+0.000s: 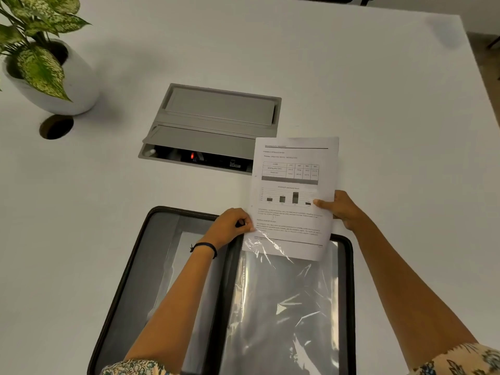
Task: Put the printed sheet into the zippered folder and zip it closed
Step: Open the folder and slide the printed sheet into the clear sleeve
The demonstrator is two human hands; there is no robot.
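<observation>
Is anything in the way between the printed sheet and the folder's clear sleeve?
Nothing visible is. The left hand and right hand hold the printed sheet, whose lower edge already lies inside the clear sleeve of the folder.

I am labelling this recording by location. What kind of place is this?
Probably an office or meeting room: a large white table with a built-in power socket box, a round cable hole and a potted plant.
</observation>
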